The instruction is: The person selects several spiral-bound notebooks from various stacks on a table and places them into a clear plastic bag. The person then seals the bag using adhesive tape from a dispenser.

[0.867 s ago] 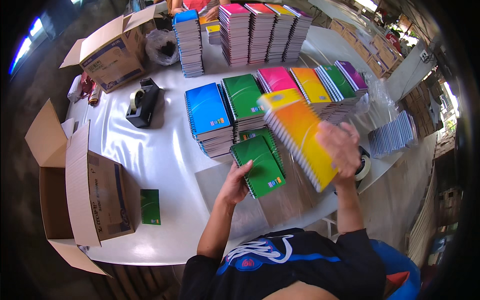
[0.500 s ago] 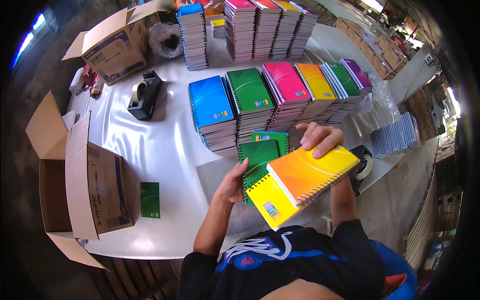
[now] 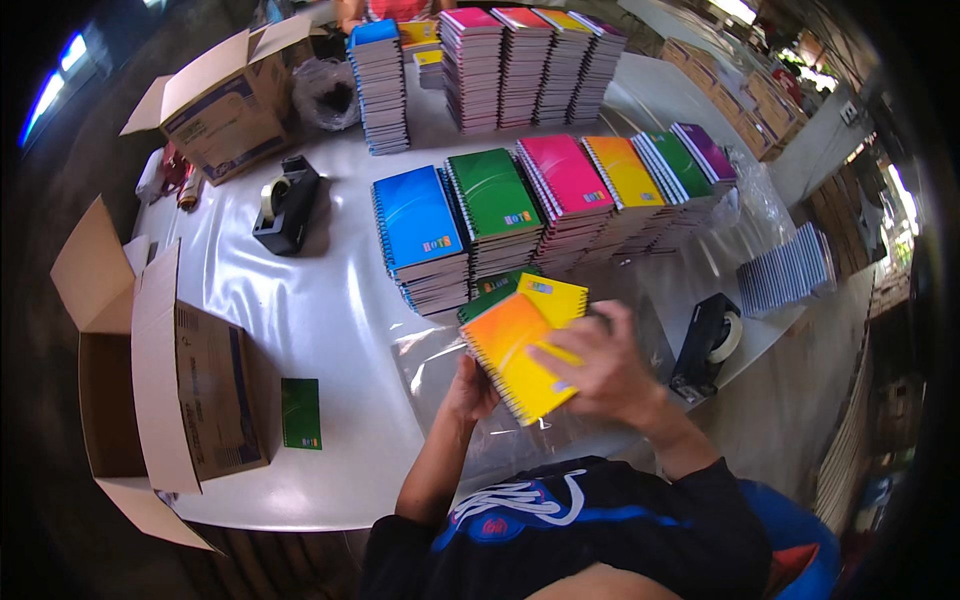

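Observation:
A fanned bunch of spiral notebooks sits in front of me. On top lies an orange-and-yellow notebook (image 3: 515, 350), with a yellow notebook (image 3: 553, 297) and a green notebook (image 3: 497, 297) showing under its far side. My left hand (image 3: 472, 392) is closed on the bunch at its near left edge, its fingers partly hidden beneath. Blurred by motion, my right hand (image 3: 605, 365) reaches over the right side of the yellow covers; whether it grips them I cannot make out. Beneath the notebooks, a clear plastic sheet (image 3: 440, 362) lies on the table.
Just beyond stand stacks of blue (image 3: 415, 220), green (image 3: 493, 195), pink (image 3: 563, 175) and other notebooks, with taller stacks behind. Tape dispensers stand at right (image 3: 706, 345) and left (image 3: 287, 208). An open carton (image 3: 215, 390) and a green cover (image 3: 300, 413) are at left.
The yellow notebooks have moved left from my right hand onto the green one and turned, with my left hand now holding the bunch. A blue-edged green notebook behind is no longer visible.

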The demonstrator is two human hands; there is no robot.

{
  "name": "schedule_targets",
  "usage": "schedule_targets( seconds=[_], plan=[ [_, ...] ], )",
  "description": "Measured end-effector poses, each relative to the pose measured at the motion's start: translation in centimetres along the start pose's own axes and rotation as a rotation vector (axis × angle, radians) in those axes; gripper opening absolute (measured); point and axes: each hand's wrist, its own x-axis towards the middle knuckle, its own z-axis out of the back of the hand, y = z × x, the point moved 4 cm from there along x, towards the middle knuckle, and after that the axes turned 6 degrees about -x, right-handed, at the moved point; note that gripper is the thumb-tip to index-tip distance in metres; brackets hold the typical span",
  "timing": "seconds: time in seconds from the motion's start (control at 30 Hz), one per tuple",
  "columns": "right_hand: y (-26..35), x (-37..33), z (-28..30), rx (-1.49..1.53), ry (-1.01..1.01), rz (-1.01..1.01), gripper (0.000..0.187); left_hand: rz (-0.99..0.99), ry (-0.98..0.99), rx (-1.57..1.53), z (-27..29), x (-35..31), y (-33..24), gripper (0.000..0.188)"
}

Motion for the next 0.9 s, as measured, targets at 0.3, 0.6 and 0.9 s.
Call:
schedule_targets(
  seconds=[0.3, 0.6, 0.9],
  plan=[
    [-9.4, -1.6, -0.6, 0.156, 0.008, -0.329, 0.068, 0.197, -0.326, 0.063, 7.7, 1.2, 1.2, 0.053],
    [-30.8, -6.9, -1.3, -0.039, 0.155, -0.594, 0.070, 0.472, -0.168, 0.017, 8.1, 6.9, 6.9, 0.049],
    [-32.1, -6.0, -0.7, 0.615, 0.126, -0.831, 0.048, 0.460, -0.236, 0.134, 7.2, 9.3, 6.9, 0.052]
  ],
)
